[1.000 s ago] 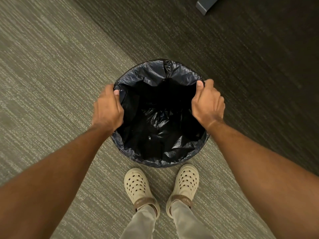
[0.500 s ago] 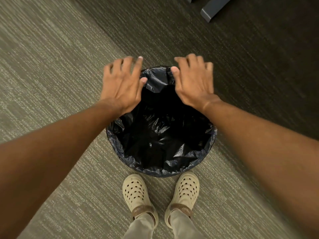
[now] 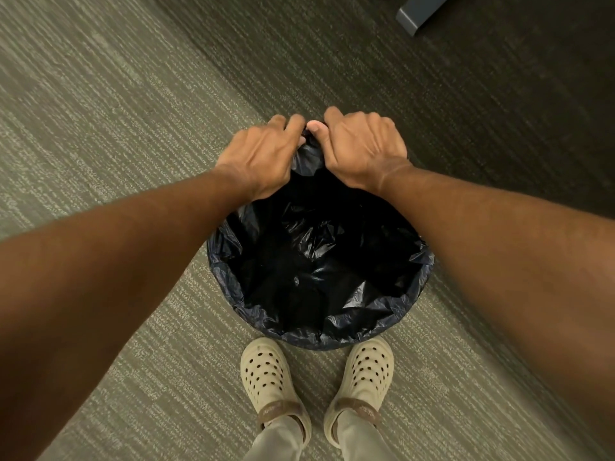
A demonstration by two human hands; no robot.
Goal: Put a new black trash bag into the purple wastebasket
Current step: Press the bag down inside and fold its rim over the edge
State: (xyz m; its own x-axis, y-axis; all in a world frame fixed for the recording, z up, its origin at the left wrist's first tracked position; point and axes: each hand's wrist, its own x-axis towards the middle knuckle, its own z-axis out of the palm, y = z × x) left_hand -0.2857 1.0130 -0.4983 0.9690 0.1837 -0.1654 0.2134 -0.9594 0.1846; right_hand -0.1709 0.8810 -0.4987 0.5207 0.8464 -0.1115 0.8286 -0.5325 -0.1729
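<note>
A black trash bag point(image 3: 316, 261) lines the round wastebasket on the carpet right in front of my feet. The bag's edge is folded over the rim point(image 3: 332, 337), so the purple wall is hidden. My left hand point(image 3: 263, 154) and my right hand point(image 3: 362, 144) sit side by side at the far side of the rim. Both are closed on a bunched piece of the bag's edge point(image 3: 309, 154) between them, thumbs nearly touching.
Beige clogs point(image 3: 266, 377) point(image 3: 364, 374) stand just behind the basket. The carpet is light grey on the left and dark on the right. A grey furniture foot point(image 3: 416, 15) lies at the top right.
My hands let go of the left and right sides of the rim, passed open over the basket, and have now closed together on the bag's edge at the far side.
</note>
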